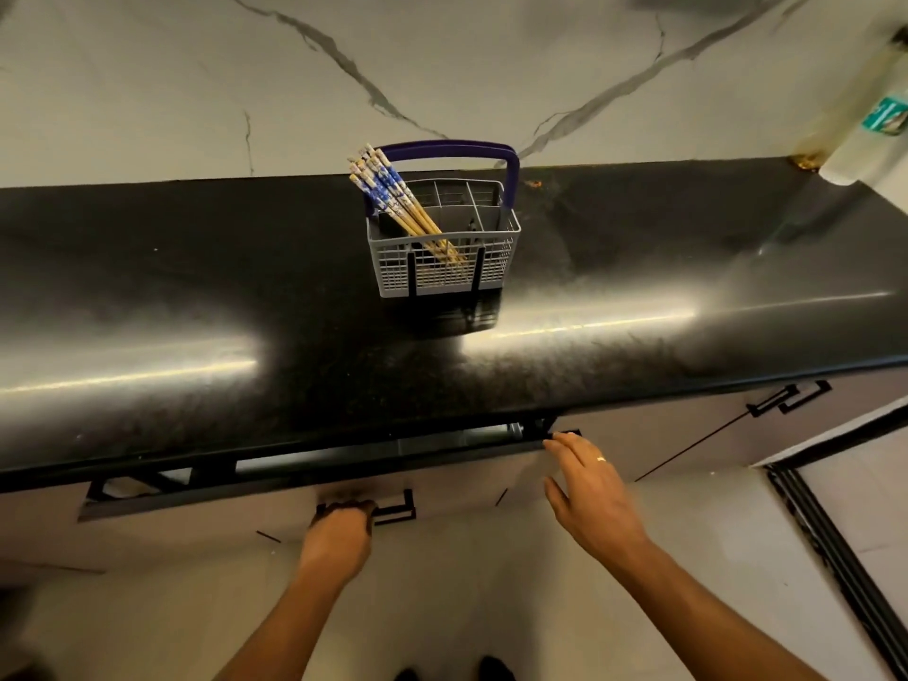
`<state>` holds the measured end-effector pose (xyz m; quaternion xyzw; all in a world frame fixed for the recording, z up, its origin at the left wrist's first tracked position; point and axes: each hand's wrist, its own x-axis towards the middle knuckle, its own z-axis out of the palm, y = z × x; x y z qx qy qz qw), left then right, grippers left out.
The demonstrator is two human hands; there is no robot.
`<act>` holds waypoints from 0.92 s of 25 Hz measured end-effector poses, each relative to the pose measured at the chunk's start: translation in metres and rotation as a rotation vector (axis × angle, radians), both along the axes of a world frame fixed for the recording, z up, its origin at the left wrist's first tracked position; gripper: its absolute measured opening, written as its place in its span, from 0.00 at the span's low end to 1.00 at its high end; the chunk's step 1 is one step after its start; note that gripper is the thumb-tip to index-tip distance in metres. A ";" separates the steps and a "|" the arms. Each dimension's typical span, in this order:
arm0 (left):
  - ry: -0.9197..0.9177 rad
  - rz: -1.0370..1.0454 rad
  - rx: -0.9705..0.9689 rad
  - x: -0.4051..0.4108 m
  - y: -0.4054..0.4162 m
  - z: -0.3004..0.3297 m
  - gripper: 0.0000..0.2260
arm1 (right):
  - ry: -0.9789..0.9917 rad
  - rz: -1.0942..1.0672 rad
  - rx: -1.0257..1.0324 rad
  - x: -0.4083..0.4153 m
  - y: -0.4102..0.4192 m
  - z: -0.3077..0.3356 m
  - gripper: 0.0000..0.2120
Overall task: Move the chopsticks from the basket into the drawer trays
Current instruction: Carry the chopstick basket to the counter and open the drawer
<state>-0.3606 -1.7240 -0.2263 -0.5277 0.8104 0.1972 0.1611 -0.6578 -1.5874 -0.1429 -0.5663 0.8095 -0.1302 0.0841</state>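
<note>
Marble-veined wall behind, and below it a black tabletop (196, 297) carrying the grey basket (444, 248) with its purple handle. I see the chopsticks (393, 199) bundled in the basket's left compartment, long axis leaning up and to the left, tips down inside. Below the tabletop edge the drawer (304, 479) stands only slightly pulled out, so I cannot see its trays. My left hand (344, 525) is curled round the black drawer handle (393, 508), grasping it; my right hand (584, 479) is released, fingers straight, tips touching the drawer's top right corner. The chopsticks lie up and away from both hands, across the tabletop, roughly between them. I judge the drawer needs opening further first, then the free right hand is better placed to reach them.
</note>
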 end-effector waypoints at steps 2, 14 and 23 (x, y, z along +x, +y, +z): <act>0.007 0.027 0.014 0.007 0.024 0.003 0.17 | -0.001 0.030 0.044 -0.004 0.007 -0.005 0.21; -0.054 -0.109 0.133 0.048 0.149 0.024 0.20 | 0.031 0.213 0.072 0.020 0.121 -0.005 0.18; 0.286 0.126 0.239 0.080 0.165 0.079 0.08 | 0.002 0.305 0.054 0.020 0.143 -0.002 0.25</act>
